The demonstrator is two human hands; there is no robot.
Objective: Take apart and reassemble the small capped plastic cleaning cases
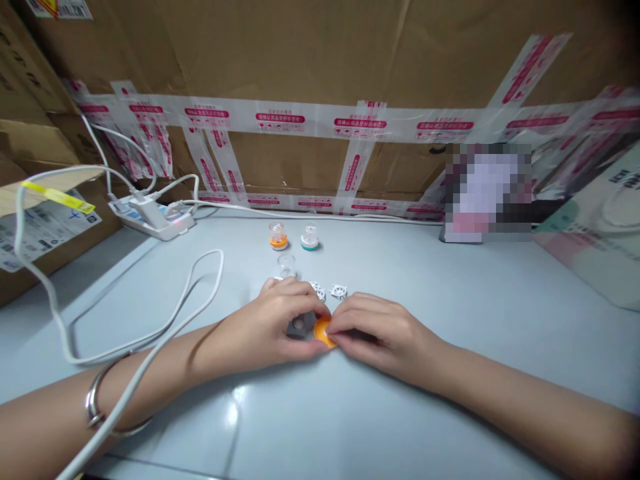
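Between both hands, just over the table, is a round orange plastic cap-like piece (321,328). My left hand (287,319) grips its edge, thumb below and fingers above. My right hand (377,327) pinches at its middle, where a small pale bit shows; the fingertips hide most of that bit. Just beyond the hands lie small white wheel-shaped parts (339,291) and a clear plastic dome (287,265), partly behind my left hand. Farther back stand two small round pieces with clear tops, one with an orange base (279,241), the other with a teal base (309,244).
A white power strip (167,225) with plugs sits at the back left. Its white cable (165,327) loops over the table and past my left forearm. Taped cardboard boxes (310,160) wall the back. A blurred-out phone-like object (463,233) leans at the back right, beside a pale box (595,233).
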